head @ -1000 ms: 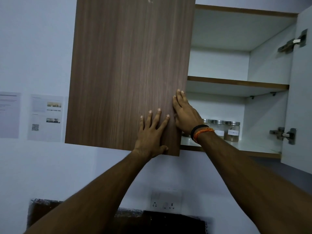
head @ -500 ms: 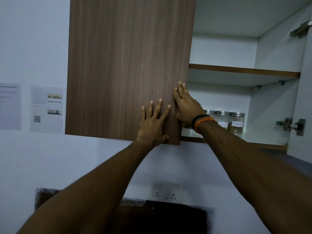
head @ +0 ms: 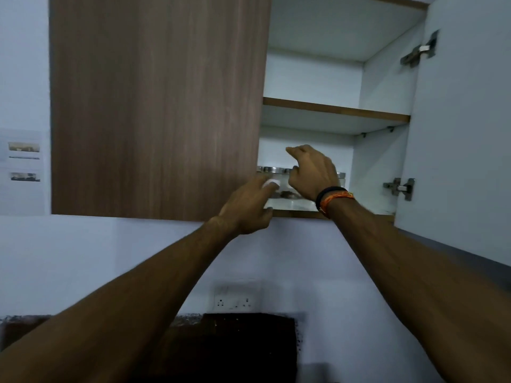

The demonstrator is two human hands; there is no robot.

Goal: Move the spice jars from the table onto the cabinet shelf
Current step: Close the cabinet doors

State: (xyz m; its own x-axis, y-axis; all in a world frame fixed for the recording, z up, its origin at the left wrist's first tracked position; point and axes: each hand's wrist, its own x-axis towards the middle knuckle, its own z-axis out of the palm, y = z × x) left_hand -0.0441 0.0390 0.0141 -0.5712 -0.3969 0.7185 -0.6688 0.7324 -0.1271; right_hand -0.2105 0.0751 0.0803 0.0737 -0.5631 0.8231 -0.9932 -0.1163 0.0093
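Both hands reach into the cabinet's lower shelf [head: 298, 213]: the left hand [head: 249, 205] curls loosely at its edge, the right hand [head: 311, 172] hovers half-curled, neither gripping; behind them the spice jars [head: 272, 179] stand upright in a row; likely glass, smooth, breakable; best held round the body.

Landmark: wooden cabinet door [head: 157, 106], closed.
Left hand [head: 249, 205]: at the door's lower right corner.
Right hand [head: 312, 172]: right of the door, loosely curled before the spice jars [head: 272, 170].
Jars: on the bottom shelf [head: 298, 214].
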